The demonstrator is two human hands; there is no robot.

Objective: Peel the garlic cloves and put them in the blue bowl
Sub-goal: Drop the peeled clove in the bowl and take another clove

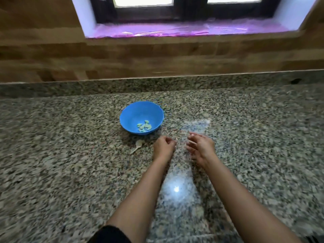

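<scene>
Just beyond the left hand (164, 146) stands the blue bowl (135, 112), with peeled garlic cloves (144, 127) inside. Its fingers are curled; blur hides whether they pinch anything. Beside it, the right hand (200, 146) hangs loosely spread, holding nothing. Left of both, a garlic skin (137, 146) lies on the surface (70, 155).

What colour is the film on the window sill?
Pink-purple film, seen in the head view.
</scene>
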